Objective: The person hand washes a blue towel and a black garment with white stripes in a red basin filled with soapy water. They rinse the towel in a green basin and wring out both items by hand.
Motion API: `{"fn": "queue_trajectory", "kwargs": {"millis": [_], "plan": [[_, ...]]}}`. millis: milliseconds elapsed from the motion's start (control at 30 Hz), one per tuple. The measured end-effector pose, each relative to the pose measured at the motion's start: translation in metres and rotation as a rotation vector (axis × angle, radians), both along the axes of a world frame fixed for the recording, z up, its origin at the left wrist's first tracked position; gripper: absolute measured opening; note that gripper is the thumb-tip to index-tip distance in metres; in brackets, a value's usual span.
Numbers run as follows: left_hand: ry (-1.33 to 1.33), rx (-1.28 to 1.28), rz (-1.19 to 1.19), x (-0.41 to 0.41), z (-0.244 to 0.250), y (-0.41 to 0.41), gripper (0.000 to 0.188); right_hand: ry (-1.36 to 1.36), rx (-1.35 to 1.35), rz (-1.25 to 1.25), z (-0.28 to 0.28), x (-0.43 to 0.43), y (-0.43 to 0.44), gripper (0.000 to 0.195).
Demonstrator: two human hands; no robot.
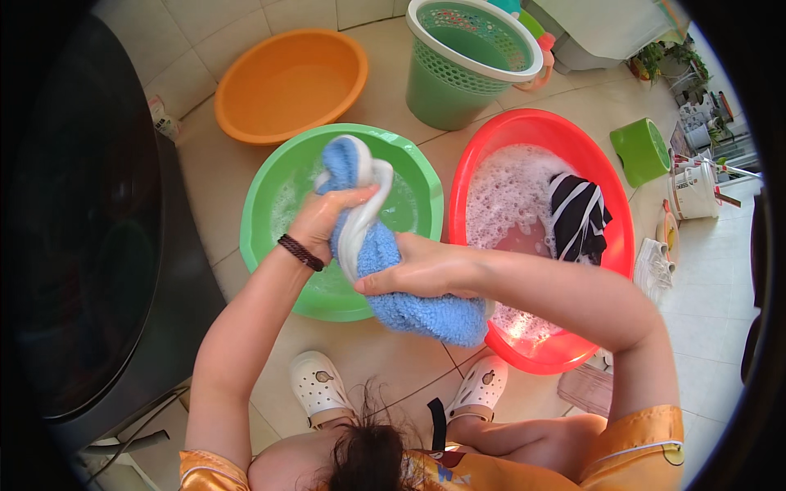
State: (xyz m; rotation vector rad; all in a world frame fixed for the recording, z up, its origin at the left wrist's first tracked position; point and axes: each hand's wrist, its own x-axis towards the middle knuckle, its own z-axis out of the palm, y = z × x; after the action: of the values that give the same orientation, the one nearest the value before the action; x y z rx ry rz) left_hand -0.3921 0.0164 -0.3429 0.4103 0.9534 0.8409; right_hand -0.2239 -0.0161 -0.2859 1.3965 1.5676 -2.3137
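Observation:
Both my hands grip one twisted blue and white fluffy cloth [381, 255] above a green plastic basin [249, 230] that holds slightly sudsy water. My left hand [322, 221] closes round its upper part, and a loop of cloth sticks up beyond the fingers. Lower down, my right hand [417, 267] holds the blue part; the cloth's thick end hangs over the basin's rim towards the red basin. At the right, a red plastic basin [623, 215] contains foamy water with a black and white striped cloth [578, 215] in it.
An orange basin [291, 86] and a green perforated basket [451, 80] stand behind. To the right are a green stool [642, 152], a white bucket [694, 191] and white shoes [654, 267]. A dark appliance [178, 270] borders the left side. My feet wear white clogs [319, 383] on the tiled floor.

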Motion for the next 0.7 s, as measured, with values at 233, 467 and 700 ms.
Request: {"fn": "queue_trajectory", "kwargs": {"millis": [233, 467, 700], "plan": [[0.806, 0.429, -0.141, 0.024, -0.01, 0.003, 0.03, -0.597, 0.357, 0.46, 0.008, -0.031, 0.003, 0.045], [0.847, 0.483, 0.046, 0.015, -0.026, 0.004, 0.031, -0.553, 0.461, 0.328, -0.003, -0.026, -0.003, 0.076], [0.231, 0.155, 0.14, 0.017, 0.034, -0.008, 0.03, -0.14, 0.471, 0.025, 0.04, -0.003, -0.002, 0.139]]}}
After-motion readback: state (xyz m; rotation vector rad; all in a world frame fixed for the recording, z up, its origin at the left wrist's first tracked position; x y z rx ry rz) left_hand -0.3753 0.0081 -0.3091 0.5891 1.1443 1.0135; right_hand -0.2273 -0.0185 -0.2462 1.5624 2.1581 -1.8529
